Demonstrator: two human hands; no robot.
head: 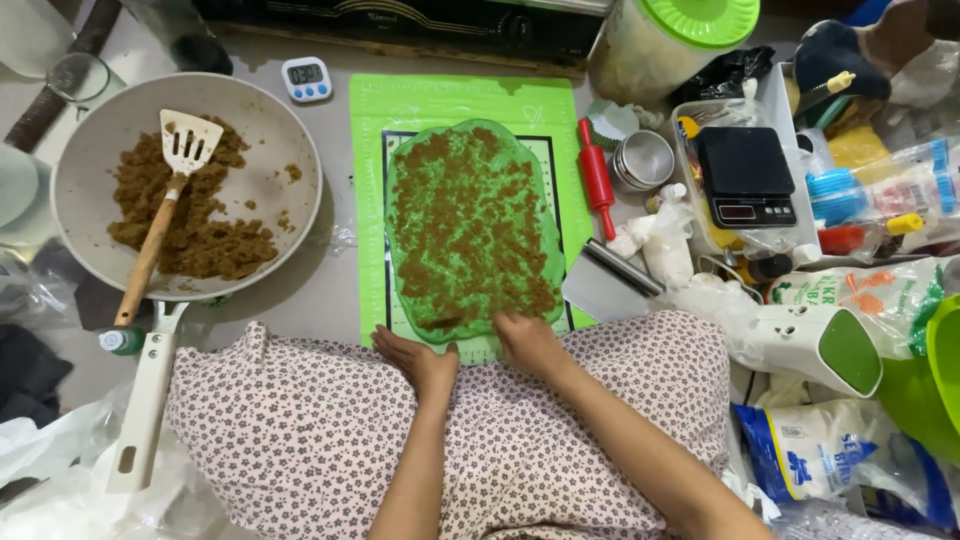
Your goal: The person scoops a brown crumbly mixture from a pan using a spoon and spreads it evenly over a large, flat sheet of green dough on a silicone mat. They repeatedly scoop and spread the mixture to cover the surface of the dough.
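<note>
The dough [468,225], a green sheet covered with brown crumbs, lay flat on the green mat [375,200]. Both hands rested at its near edge. The left hand [418,362] lay open, fingers pointing toward the near left corner of the dough. The right hand [530,342] pressed its fingertips on the near right edge, fingers curled. A red rolling pin [597,176] and a metal scraper [608,283] lay right of the mat. A pan [290,210] holding brown filling and a spatula [170,200] stood to the left.

A white pan [70,180] holds brown crumbs and a spatula [165,210]; a red rolling pin [597,178] lies nearby.
</note>
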